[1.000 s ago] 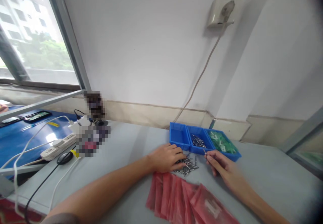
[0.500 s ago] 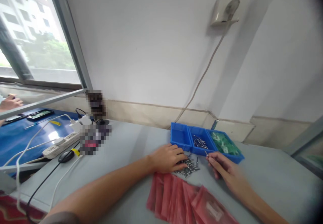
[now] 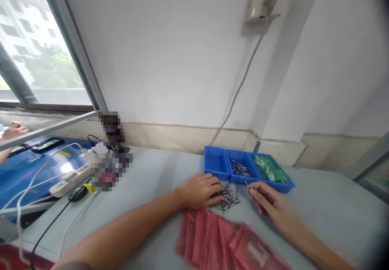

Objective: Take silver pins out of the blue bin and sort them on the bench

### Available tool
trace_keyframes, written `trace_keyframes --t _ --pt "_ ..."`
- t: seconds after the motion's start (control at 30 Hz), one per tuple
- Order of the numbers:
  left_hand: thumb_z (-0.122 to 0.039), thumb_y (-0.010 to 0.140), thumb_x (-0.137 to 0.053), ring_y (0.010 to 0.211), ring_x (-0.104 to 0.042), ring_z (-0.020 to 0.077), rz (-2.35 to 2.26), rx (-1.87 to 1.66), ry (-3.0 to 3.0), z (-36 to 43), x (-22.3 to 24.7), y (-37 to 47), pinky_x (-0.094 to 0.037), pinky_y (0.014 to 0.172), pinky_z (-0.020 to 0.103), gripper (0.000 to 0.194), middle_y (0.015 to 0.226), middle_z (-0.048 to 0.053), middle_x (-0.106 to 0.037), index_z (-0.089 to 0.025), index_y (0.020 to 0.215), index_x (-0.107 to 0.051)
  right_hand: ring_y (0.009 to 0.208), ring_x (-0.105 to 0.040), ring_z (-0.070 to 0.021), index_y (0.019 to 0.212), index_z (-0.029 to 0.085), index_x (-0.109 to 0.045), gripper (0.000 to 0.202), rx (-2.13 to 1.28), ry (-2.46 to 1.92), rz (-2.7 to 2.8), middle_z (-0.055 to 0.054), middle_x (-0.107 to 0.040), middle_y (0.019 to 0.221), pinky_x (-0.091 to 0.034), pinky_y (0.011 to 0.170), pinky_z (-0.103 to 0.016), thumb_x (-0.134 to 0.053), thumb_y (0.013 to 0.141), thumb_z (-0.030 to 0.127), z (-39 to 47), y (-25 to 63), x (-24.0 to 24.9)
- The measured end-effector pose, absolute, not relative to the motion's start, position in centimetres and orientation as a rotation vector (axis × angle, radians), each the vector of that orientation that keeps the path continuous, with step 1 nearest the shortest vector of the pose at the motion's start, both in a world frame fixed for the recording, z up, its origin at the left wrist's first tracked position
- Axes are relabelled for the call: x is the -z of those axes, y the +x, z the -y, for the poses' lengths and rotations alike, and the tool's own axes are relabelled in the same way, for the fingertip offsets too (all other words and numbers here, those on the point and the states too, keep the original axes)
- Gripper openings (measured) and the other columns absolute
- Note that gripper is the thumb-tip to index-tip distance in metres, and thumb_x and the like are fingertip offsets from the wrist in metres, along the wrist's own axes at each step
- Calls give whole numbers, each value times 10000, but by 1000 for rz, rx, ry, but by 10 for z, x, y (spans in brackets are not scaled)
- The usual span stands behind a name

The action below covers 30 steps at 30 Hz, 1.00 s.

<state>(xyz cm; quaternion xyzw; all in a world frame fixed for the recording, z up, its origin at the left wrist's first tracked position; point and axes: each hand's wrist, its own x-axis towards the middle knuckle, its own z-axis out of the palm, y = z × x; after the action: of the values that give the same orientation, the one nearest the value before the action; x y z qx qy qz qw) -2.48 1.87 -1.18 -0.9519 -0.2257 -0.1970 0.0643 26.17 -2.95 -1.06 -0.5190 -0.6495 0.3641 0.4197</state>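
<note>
My left hand [image 3: 203, 190] rests on the table with its fingers apart, the fingertips over the left side of a pile of small metal pins [image 3: 228, 198]. To the right of the pile, my right hand [image 3: 266, 200] pinches a small metal pin [image 3: 246, 184] between thumb and fingers, just in front of the blue bins. The middle blue bin [image 3: 240, 168] holds more metal pins, and green packets [image 3: 270, 168] fill the right one. Nothing shows inside the left blue bin [image 3: 216, 163]. Red plastic bags [image 3: 209, 237] lie fanned out below the pile.
At the left are a white power strip [image 3: 71, 179], cables and a black mouse [image 3: 78, 193]. Beyond a metal frame, another person's hand [image 3: 15, 131] is above a blue surface [image 3: 18, 172]. A cord [image 3: 243, 79] runs down the wall behind the bins.
The view has shifted slightly. Both hands keep nearly the same places, and the pin in my right hand shows a little more clearly.
</note>
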Motion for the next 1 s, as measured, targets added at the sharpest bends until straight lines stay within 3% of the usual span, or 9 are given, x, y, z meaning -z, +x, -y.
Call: trace_keyframes --t 1.0 --pt "-450 1113 -507 1061 -668 221 707 574 -2923 -14 5 -25 -527 958 346 349 1183 84 -723 -185 1267 -673 610 -548 -162 1032 250 -675 456 -971 -1262 1669 -4 -648 826 -457 605 -296 -562 1001 691 30 266 14"
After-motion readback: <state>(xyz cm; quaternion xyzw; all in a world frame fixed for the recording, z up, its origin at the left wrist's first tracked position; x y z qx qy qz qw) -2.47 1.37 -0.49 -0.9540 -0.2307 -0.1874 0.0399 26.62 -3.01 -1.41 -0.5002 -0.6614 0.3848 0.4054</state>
